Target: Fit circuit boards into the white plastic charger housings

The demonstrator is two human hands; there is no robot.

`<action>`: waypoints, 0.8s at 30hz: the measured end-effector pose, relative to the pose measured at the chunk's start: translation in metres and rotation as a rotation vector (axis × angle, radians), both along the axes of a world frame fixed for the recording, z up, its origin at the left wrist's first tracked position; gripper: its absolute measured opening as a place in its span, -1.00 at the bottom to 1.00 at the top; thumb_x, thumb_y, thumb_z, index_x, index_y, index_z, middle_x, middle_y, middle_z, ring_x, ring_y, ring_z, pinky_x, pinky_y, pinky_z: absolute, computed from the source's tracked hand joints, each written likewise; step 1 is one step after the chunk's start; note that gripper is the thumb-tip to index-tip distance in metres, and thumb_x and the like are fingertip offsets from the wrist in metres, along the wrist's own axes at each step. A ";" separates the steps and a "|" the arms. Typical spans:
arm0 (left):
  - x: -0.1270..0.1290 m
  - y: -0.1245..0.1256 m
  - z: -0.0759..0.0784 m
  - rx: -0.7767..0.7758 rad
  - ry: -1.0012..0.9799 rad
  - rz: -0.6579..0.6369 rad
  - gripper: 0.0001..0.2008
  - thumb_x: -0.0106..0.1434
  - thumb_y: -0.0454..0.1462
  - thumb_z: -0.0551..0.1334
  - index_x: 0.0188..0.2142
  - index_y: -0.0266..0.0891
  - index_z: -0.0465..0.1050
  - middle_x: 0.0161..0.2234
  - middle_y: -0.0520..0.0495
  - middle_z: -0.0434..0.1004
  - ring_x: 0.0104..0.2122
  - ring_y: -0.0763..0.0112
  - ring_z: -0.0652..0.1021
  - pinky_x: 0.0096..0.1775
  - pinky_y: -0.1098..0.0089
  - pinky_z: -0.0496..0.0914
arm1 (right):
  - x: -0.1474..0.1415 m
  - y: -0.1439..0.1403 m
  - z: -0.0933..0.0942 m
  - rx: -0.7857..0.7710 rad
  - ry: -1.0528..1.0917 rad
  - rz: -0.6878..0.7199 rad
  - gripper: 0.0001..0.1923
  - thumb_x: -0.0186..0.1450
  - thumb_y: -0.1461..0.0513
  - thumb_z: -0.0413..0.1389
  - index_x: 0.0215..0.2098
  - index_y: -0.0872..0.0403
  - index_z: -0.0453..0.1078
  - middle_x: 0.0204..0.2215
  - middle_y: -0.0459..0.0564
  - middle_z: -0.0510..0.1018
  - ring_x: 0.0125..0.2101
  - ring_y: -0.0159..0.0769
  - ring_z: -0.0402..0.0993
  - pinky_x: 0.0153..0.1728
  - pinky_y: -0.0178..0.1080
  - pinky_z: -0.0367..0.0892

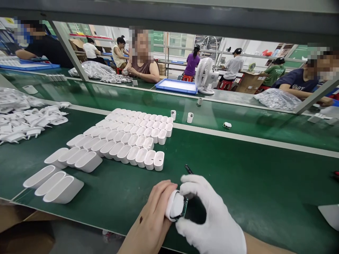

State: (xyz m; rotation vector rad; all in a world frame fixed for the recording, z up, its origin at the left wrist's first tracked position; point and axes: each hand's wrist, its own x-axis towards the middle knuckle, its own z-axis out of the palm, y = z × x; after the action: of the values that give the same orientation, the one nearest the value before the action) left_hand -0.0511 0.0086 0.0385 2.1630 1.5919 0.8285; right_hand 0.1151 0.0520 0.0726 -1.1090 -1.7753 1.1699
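Note:
My bare left hand (155,208) is wrapped around a white plastic casing (169,206), its opening turned to the right. At that opening sits a green circuit board (185,206) with a white block (177,205) beside it. My right hand (212,215), in a white glove, grips the board by its edges between thumb and fingers. How deep the board reaches into the casing is hidden. Behind my gloved fingers lies a black pen-like tool (188,169), partly covered. Rows of empty white casings (123,153) stand to the left on the green bench.
White plastic parts (29,121) are heaped at far left. Beyond the strip stand a few filled casings (190,117) and a loose board (227,125). A white fan (205,74), a blue tray (176,85) and several co-workers are farther back. A metal beam (169,16) crosses overhead.

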 end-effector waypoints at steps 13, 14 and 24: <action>0.000 0.002 0.000 -0.031 -0.040 -0.025 -0.59 0.34 -0.29 0.06 0.17 0.01 0.15 -0.02 -0.17 0.32 -0.07 0.18 0.42 -0.15 0.31 0.47 | -0.012 0.013 0.008 -0.736 0.419 0.244 -0.82 0.04 0.33 0.28 -0.38 0.14 0.42 -0.48 -0.14 0.42 -0.45 -0.43 0.32 -0.44 -0.39 0.25; 0.000 0.002 0.000 -0.030 -0.044 -0.031 -0.58 0.33 -0.30 0.07 0.16 0.01 0.16 -0.03 -0.17 0.33 -0.09 0.19 0.43 -0.16 0.32 0.47 | -0.013 0.011 0.008 -0.748 0.416 0.223 -0.82 0.03 0.35 0.27 -0.38 0.14 0.42 -0.48 -0.13 0.43 -0.44 -0.43 0.33 -0.43 -0.40 0.26; 0.003 0.011 0.007 -0.178 -0.091 -0.007 -0.57 0.28 -0.32 0.13 0.11 0.10 0.22 0.03 -0.06 0.35 -0.02 0.18 0.44 -0.14 0.32 0.47 | 0.035 0.120 0.019 -0.199 -0.204 0.077 -0.66 0.14 0.10 0.14 -0.31 0.24 0.50 -0.50 -0.04 0.55 -0.57 -0.43 0.43 -0.58 -0.43 0.29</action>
State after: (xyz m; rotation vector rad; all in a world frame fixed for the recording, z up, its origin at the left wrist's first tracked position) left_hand -0.0478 0.0198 0.0458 1.9782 1.5493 0.7422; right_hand 0.1502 0.1723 0.0915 -1.3271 -1.9010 1.3431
